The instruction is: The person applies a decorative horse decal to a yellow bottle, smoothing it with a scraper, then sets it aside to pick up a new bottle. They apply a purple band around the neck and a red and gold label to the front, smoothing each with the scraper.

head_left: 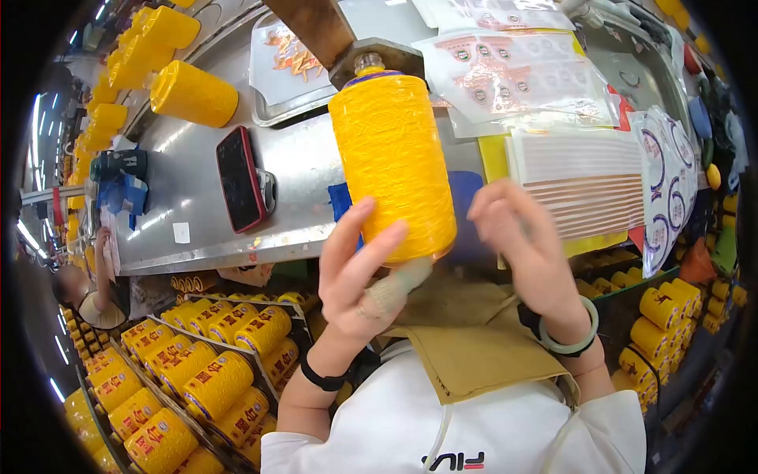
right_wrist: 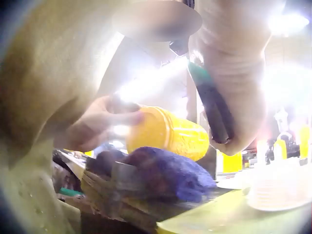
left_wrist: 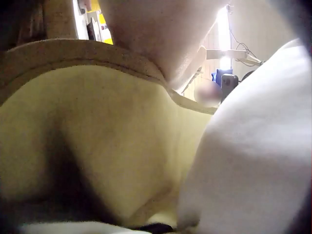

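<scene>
Yellow bottle [head_left: 392, 162] lies on its side on a blue pad [head_left: 341, 201] at the edge of the metal bench [head_left: 181, 182], neck pushed into the dark holder [head_left: 377, 57].

Left hand [head_left: 359, 272]: fingers fairly straight, laid against the base end of the bottle, capped thumb under the rim. Touching and steadying, not wrapped round it.

Right hand [head_left: 521, 237]: blurred, fingers loose and spread, holding nothing, just beside the bottle but apart from it.

Progress, my read: bottle is seated in the holder. The face that shows is bare textured yellow with no label, and the right wrist view shows none either. The far side is hidden. The bottles in the crates [head_left: 213, 371] below the bench carry red labels, so I'd say this one is early, with labelling left to do.

Sticker sheets [head_left: 513, 75] and a striped strip sheet [head_left: 584, 178] lie just beyond the right hand. A phone [head_left: 239, 178] is on the bench to the left.
</scene>
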Action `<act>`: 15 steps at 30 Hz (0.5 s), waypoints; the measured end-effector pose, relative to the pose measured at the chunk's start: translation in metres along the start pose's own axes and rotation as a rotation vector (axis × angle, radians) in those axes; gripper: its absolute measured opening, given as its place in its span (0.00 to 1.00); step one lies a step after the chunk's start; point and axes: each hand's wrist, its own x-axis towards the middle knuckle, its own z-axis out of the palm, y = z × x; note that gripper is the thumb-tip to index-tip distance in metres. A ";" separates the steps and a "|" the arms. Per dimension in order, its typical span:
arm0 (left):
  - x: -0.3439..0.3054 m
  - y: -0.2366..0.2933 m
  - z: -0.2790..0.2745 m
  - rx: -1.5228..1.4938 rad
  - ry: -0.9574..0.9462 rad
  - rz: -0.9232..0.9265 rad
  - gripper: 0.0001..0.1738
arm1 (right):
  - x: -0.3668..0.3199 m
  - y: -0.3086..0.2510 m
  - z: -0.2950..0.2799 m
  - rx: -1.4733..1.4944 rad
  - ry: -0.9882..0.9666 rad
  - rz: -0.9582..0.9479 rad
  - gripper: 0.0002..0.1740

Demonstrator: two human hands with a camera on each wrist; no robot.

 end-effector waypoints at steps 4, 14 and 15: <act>-0.023 0.009 0.002 -0.151 0.162 -0.388 0.22 | -0.002 0.006 -0.031 -0.020 0.244 -0.063 0.19; -0.011 0.001 0.006 -0.153 0.142 -0.165 0.33 | -0.002 0.003 -0.016 -0.014 0.196 -0.118 0.21; -0.020 -0.002 0.004 -0.173 0.154 -0.219 0.32 | -0.002 0.007 -0.024 -0.039 0.263 -0.098 0.22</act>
